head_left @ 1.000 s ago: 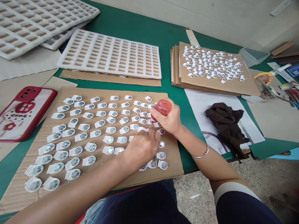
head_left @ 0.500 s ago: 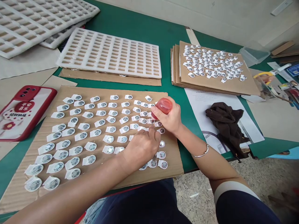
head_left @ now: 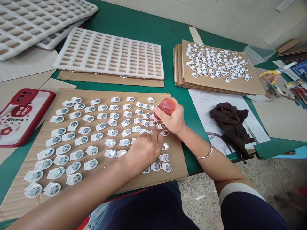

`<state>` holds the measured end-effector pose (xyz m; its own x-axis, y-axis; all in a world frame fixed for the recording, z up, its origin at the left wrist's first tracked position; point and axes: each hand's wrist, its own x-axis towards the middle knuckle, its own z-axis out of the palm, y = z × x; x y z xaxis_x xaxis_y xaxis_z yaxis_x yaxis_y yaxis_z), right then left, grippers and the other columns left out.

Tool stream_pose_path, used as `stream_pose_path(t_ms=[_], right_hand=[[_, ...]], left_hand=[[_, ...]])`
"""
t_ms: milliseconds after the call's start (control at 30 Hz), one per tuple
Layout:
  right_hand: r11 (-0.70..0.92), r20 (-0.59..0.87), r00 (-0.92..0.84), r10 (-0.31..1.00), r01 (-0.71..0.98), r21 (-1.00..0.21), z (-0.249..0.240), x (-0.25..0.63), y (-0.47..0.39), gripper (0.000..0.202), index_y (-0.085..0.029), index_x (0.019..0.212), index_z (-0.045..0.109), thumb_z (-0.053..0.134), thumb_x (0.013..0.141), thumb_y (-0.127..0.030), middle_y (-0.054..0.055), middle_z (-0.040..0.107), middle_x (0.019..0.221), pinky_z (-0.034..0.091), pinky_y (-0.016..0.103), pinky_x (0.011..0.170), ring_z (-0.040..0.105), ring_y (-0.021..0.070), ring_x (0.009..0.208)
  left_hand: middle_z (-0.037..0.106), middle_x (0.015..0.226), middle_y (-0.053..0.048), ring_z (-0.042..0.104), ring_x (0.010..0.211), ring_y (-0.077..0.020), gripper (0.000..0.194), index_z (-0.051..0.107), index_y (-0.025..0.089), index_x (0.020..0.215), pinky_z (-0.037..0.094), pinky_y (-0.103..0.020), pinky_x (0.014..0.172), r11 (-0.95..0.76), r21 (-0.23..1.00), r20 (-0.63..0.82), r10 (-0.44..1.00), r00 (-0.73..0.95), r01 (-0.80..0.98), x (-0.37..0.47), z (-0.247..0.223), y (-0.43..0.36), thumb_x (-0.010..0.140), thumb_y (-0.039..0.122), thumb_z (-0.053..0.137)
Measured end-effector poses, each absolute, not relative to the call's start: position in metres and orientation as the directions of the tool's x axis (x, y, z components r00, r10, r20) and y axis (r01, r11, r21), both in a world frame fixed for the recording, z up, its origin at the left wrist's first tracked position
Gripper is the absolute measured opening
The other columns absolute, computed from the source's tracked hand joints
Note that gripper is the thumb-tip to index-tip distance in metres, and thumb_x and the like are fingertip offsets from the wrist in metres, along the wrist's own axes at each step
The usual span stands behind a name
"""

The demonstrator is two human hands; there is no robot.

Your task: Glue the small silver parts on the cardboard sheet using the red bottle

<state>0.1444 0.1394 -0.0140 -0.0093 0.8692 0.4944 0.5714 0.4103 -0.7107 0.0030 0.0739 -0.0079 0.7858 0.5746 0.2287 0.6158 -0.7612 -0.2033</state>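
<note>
My right hand (head_left: 173,118) is wrapped round a translucent red squeeze bottle (head_left: 167,106) above the right part of a cardboard sheet (head_left: 96,175). Just below and to the left, my left hand (head_left: 150,147) is closed with its fingers pinched together. A thin metal tool (head_left: 157,161) sticks out from under it towards me; its other end is hard to make out between the hands. Rows of small round metallic parts with white tabs (head_left: 112,132) lie on the sheet. My left hand and forearm cover some of them.
A red-edged phone (head_left: 22,115) lies at the left. Behind the sheet is a white grid tray (head_left: 110,56) on cardboard. Stacked cardboard (head_left: 216,83) with more small parts stands at the back right, near a dark cloth (head_left: 229,123), paper (head_left: 200,103) and yellow-handled scissors (head_left: 272,75).
The whole view has shifted slightly. Both hands keep nearly the same place over the sheet, the right still round the red bottle and the left still closed.
</note>
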Motion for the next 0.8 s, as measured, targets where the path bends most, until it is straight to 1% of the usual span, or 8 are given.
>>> stream_pose_path(t_ms=[167, 367, 500, 633, 800], right_hand=[[0.421, 0.514, -0.009, 0.858, 0.585, -0.694, -0.015, 0.145, 0.141, 0.027, -0.021, 0.081, 0.053, 0.063, 0.071, -0.043, -0.001, 0.063, 0.076, 0.05, 0.029, 0.064, 0.058, 0.0122, 0.066], [0.424, 0.515, -0.015, 0.857, 0.59, -0.687, -0.015, 0.148, 0.143, 0.029, -0.021, 0.083, 0.053, 0.063, 0.071, -0.045, -0.001, 0.063, 0.075, 0.05, 0.028, 0.065, 0.059, 0.0119, 0.068], [0.423, 0.516, -0.017, 0.856, 0.597, -0.682, -0.014, 0.149, 0.143, 0.03, -0.02, 0.083, 0.053, 0.062, 0.071, -0.047, -0.001, 0.063, 0.074, 0.049, 0.028, 0.065, 0.059, 0.0123, 0.067], [0.435, 0.52, -0.031, 0.853, 0.594, -0.677, -0.013, 0.15, 0.143, 0.031, -0.02, 0.085, 0.054, 0.061, 0.072, -0.047, 0.0, 0.063, 0.076, 0.049, 0.028, 0.065, 0.059, 0.0122, 0.068], [0.451, 0.529, -0.047, 0.847, 0.591, -0.669, -0.012, 0.151, 0.142, 0.032, -0.02, 0.083, 0.053, 0.061, 0.071, -0.048, -0.001, 0.062, 0.075, 0.048, 0.028, 0.065, 0.058, 0.0122, 0.068]], left_hand=[[0.06, 0.072, -0.011, 0.054, 0.05, -0.0181, 0.022, 0.047, 0.013, 0.074, 0.043, -0.03, 0.045, -0.775, -0.166, 0.189, 0.582, 0.791, 0.61, 0.002, -0.008, 0.074, 0.077, -0.002, 0.032], [0.057, 0.065, -0.008, 0.054, 0.05, -0.0189, 0.024, 0.046, 0.014, 0.071, 0.045, -0.03, 0.044, -0.773, -0.097, 0.164, 0.609, 0.776, 0.627, 0.001, -0.003, 0.075, 0.078, -0.002, 0.031], [0.057, 0.068, -0.008, 0.054, 0.052, -0.0184, 0.022, 0.047, 0.014, 0.074, 0.045, -0.03, 0.046, -0.764, -0.043, 0.081, 0.639, 0.765, 0.643, 0.0, 0.0, 0.078, 0.077, -0.002, 0.031], [0.059, 0.078, -0.009, 0.055, 0.059, -0.0165, 0.018, 0.049, 0.012, 0.08, 0.048, -0.029, 0.054, -0.745, 0.054, 0.023, 0.667, 0.745, 0.665, -0.003, 0.002, 0.081, 0.076, 0.001, 0.035], [0.057, 0.076, -0.007, 0.054, 0.063, -0.0167, 0.018, 0.05, 0.011, 0.083, 0.046, -0.029, 0.056, -0.725, 0.181, 0.029, 0.679, 0.733, 0.664, -0.01, 0.002, 0.086, 0.075, 0.004, 0.037]])
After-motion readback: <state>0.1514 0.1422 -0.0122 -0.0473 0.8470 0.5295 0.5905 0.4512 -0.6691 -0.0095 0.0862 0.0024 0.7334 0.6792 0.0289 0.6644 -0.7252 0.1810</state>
